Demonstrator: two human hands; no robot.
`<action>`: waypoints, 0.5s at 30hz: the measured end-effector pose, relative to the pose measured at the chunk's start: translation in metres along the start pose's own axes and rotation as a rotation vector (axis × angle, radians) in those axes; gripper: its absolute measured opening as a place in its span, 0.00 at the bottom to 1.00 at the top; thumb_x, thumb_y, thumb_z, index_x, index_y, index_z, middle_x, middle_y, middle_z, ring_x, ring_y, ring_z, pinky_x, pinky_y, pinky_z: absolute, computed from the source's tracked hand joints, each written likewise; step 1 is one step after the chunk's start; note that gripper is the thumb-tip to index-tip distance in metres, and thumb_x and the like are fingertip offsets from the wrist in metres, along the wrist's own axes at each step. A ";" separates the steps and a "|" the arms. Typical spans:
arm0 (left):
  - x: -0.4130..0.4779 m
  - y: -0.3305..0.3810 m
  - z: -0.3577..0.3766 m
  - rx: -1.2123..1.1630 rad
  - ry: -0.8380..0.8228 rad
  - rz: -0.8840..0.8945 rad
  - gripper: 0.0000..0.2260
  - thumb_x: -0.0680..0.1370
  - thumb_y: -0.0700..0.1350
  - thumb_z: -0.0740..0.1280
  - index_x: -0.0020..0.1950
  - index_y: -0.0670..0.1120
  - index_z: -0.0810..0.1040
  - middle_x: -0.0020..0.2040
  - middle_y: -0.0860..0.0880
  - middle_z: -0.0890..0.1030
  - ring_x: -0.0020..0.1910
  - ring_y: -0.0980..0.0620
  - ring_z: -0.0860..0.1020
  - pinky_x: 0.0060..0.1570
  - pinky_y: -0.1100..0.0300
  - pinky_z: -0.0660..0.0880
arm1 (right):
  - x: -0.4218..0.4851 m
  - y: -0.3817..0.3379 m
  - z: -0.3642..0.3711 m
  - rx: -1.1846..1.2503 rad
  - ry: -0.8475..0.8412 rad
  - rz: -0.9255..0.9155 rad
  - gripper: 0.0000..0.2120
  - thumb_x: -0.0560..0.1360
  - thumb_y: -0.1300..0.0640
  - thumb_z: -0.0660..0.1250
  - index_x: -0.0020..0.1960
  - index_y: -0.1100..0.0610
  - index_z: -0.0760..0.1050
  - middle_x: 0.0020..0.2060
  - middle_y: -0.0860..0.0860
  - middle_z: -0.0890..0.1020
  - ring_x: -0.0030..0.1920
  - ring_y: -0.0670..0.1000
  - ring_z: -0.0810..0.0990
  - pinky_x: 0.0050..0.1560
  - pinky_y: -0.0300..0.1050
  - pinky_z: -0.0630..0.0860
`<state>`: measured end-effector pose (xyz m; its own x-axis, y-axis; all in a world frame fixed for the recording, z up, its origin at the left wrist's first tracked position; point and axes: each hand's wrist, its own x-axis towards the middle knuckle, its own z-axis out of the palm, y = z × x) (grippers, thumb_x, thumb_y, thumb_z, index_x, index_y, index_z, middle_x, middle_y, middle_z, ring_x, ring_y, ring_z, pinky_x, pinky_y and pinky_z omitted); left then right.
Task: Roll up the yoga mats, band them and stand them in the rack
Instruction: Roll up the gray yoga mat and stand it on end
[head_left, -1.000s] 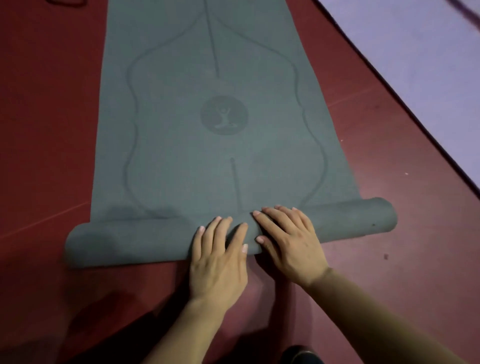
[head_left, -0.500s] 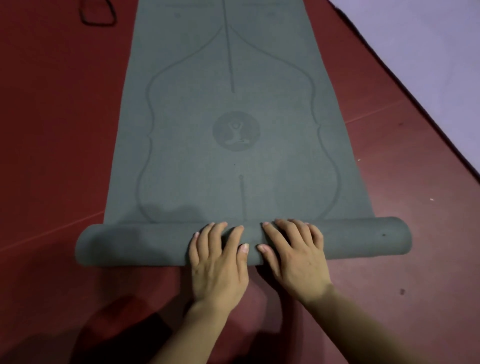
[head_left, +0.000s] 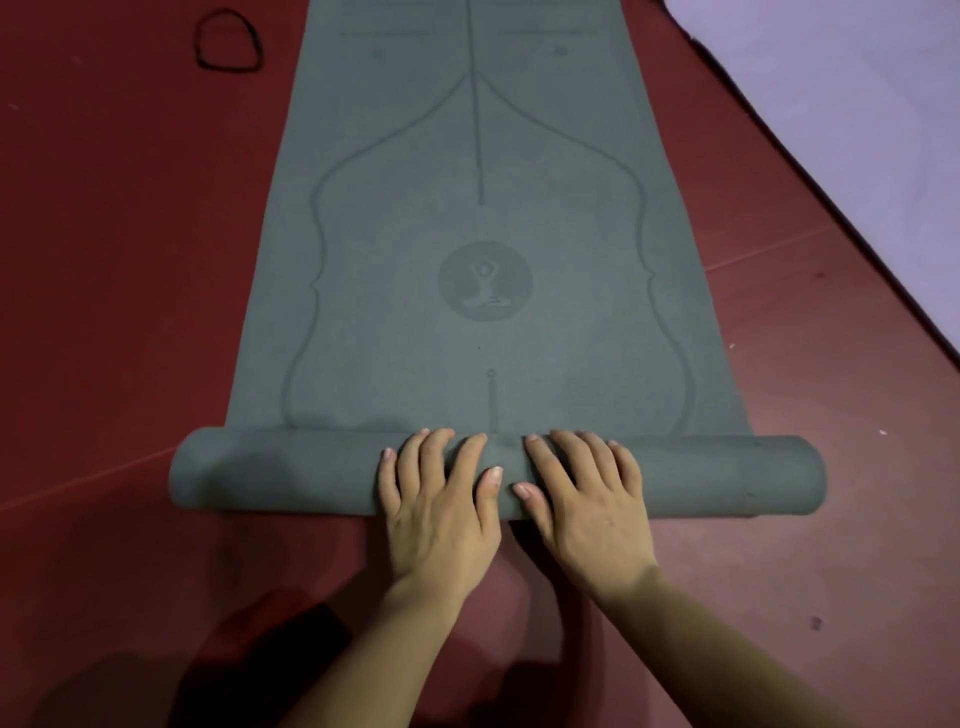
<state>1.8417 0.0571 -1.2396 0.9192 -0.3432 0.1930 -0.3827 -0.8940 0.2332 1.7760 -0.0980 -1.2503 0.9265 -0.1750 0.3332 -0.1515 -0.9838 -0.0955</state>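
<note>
Head view: left hand (head_left: 441, 512), right hand (head_left: 587, 512) flat on yoga mat (head_left: 483, 332) roll, fingers (head_left: 470, 457) spread; logo wordless.

There is only one view, from a camera on the person's head. It looks forward and steeply down at the red floor (head_left: 130, 260), from close above. Both forearms enter at about 6 o'clock, and the left hand (head_left: 441, 514) and right hand (head_left: 587, 514) lie low in the middle. The grey mat (head_left: 483, 208) runs away toward 12 o'clock and is cut by the top edge. A pale floor area (head_left: 857, 104) fills the corner at 2 o'clock.
</note>
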 end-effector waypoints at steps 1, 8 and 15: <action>-0.003 0.000 0.001 -0.002 0.020 0.012 0.18 0.80 0.56 0.59 0.65 0.51 0.79 0.65 0.44 0.77 0.67 0.42 0.72 0.73 0.41 0.57 | 0.004 0.002 0.001 -0.006 0.002 -0.004 0.23 0.84 0.41 0.56 0.66 0.54 0.79 0.60 0.53 0.81 0.60 0.58 0.79 0.66 0.57 0.68; 0.012 -0.004 0.009 0.002 -0.023 0.016 0.21 0.79 0.58 0.58 0.67 0.53 0.79 0.68 0.44 0.74 0.71 0.42 0.68 0.74 0.42 0.53 | 0.037 0.005 0.002 0.032 -0.021 0.035 0.21 0.84 0.42 0.57 0.62 0.54 0.80 0.55 0.52 0.81 0.55 0.57 0.79 0.60 0.53 0.68; 0.027 0.003 0.008 -0.001 -0.014 -0.042 0.19 0.79 0.57 0.58 0.65 0.53 0.79 0.66 0.46 0.76 0.70 0.43 0.69 0.74 0.43 0.54 | 0.015 0.013 0.001 0.080 -0.050 -0.023 0.28 0.80 0.36 0.60 0.70 0.55 0.76 0.66 0.53 0.78 0.69 0.57 0.74 0.73 0.57 0.64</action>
<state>1.8662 0.0426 -1.2411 0.9357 -0.3095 0.1695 -0.3439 -0.9072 0.2421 1.7885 -0.1133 -1.2472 0.9458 -0.1483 0.2891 -0.1037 -0.9810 -0.1638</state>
